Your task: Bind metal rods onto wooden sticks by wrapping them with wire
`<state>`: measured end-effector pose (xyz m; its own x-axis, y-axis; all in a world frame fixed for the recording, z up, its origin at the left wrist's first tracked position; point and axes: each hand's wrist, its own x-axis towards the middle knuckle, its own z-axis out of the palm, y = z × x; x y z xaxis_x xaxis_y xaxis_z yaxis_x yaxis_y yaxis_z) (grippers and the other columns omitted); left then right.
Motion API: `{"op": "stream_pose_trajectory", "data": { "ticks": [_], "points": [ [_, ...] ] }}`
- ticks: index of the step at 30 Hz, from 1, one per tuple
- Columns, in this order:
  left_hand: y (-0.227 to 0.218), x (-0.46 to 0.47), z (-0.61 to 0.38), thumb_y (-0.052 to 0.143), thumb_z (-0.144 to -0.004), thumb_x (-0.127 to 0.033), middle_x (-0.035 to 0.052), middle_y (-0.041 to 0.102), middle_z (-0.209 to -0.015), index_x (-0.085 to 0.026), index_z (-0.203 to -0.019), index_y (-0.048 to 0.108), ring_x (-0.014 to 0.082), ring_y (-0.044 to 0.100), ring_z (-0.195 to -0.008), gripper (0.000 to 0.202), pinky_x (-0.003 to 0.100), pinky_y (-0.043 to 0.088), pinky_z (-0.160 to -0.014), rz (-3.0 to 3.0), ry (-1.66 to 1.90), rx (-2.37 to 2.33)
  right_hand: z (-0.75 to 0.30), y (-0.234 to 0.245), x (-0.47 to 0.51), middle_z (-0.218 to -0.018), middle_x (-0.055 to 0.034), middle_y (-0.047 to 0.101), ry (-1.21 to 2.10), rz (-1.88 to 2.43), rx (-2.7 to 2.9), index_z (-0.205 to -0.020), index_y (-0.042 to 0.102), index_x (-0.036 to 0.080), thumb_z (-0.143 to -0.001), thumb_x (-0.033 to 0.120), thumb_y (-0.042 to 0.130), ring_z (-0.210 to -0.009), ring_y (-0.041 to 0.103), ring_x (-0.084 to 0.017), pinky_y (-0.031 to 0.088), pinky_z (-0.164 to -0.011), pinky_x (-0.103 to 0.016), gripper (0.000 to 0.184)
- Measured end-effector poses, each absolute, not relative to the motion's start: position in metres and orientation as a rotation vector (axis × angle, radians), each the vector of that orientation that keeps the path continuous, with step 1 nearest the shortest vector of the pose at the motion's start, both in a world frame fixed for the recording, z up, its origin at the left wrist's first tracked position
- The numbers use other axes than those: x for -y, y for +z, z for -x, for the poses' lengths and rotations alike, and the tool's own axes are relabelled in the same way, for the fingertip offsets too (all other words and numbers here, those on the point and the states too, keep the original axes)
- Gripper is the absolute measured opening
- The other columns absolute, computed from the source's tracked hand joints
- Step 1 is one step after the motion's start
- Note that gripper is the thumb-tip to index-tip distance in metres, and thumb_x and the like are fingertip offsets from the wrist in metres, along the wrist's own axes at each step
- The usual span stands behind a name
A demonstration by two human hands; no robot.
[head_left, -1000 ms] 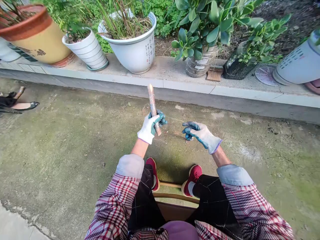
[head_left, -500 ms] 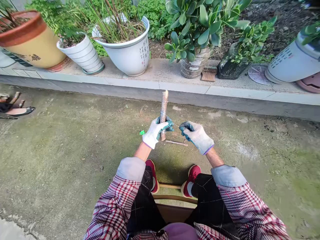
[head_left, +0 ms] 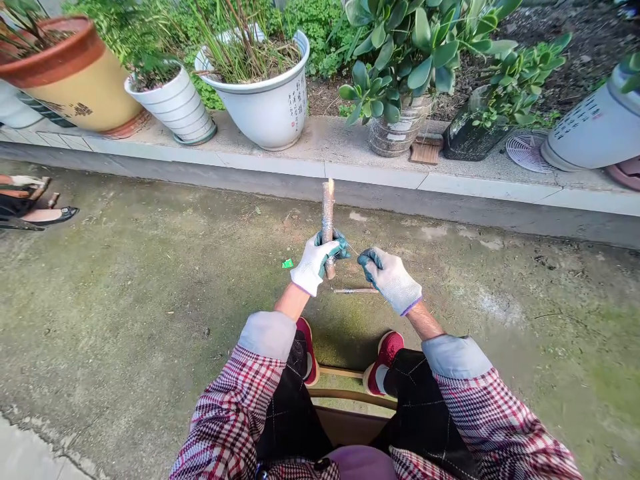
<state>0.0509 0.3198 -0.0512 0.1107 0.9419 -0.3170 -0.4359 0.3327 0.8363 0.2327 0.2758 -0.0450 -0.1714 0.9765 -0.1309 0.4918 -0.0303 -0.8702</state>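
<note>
Head view looks down at two gloved hands held out over the knees. The left hand [head_left: 316,262] is shut in a fist round the low end of a stick [head_left: 328,208]. The fingers [head_left: 334,248] are curled tight about it and the thumb lies across the front. The stick stands almost straight up. Most of it pokes out above the fingers, and only a short stub shows under them. I think the low grip holds the stick steady and leaves its long top part free. The stick looks wrapped in something shiny, but I cannot tell what. The right hand [head_left: 391,280] is just beside the left one, a little lower, and does not touch it. Its fingertips [head_left: 369,259] are pressed together as if pinching a thin thread [head_left: 353,250]. The thread runs from those fingertips across to the stick, right by the left fingers. It looks pulled straight, most likely because the two hands stay a bit apart. It is very fine and hard to see. On the ground under both hands lies a thin rod [head_left: 356,291], within easy reach. A green scrap [head_left: 287,264] lies just left of the left fingers. Nearer the body, two red shoes [head_left: 386,352] rest on a bar of a wooden stool [head_left: 345,395]. Far past the fingertips, pots [head_left: 267,100] with plants stand in a row on a ledge [head_left: 350,175]. Well off to the left, another person's foot [head_left: 46,215] shows at the edge.
</note>
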Motion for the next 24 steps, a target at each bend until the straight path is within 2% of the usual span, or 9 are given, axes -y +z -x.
{"op": "stream_pose_trajectory", "data": {
  "ticks": [5,11,16,24],
  "points": [
    [-0.050,-0.320,-0.052,0.082,-0.055,-0.025,-0.0017,0.063,-0.075,-0.015,-0.085,0.060,0.0120,0.061,-0.065,0.039,0.032,0.057,-0.067,-0.619,1.137,-1.011,-0.230,-0.043,-0.271,-0.057,0.0055,0.049,1.191,1.499,1.609,-0.078,0.058,0.021,-0.090,0.037,0.050,-0.050,0.044,-0.011,0.037,-0.051,-0.025,0.021],
    [-0.043,-0.315,-0.056,0.079,-0.055,-0.022,0.0046,0.072,-0.086,-0.014,-0.091,0.066,0.0136,0.063,-0.066,0.039,0.028,0.054,-0.059,-0.785,0.972,-1.013,-0.231,-0.047,-0.272,-0.055,0.0063,0.047,1.245,1.503,1.446,-0.076,0.056,0.022,-0.088,0.039,0.053,-0.047,0.042,-0.010,0.036,-0.046,-0.023,0.022],
    [-0.041,-0.311,-0.063,0.078,-0.054,-0.018,0.0009,0.069,-0.077,-0.013,-0.087,0.066,0.0130,0.062,-0.066,0.035,0.028,0.055,-0.063,-0.841,0.917,-1.023,-0.226,-0.044,-0.272,-0.052,0.0072,0.045,1.328,1.465,1.327,-0.070,0.052,0.022,-0.086,0.043,0.057,-0.042,0.040,-0.008,0.034,-0.039,-0.022,0.026],
    [-0.043,-0.313,-0.063,0.078,-0.054,-0.017,0.0002,0.068,-0.076,-0.013,-0.085,0.066,0.0124,0.061,-0.068,0.033,0.027,0.054,-0.064,-0.943,0.962,-1.041,-0.223,-0.035,-0.271,-0.046,0.0083,0.045,1.466,1.357,1.139,-0.073,0.059,0.020,-0.081,0.042,0.061,-0.034,0.038,-0.008,0.031,-0.031,-0.022,0.024]
  ]
}}
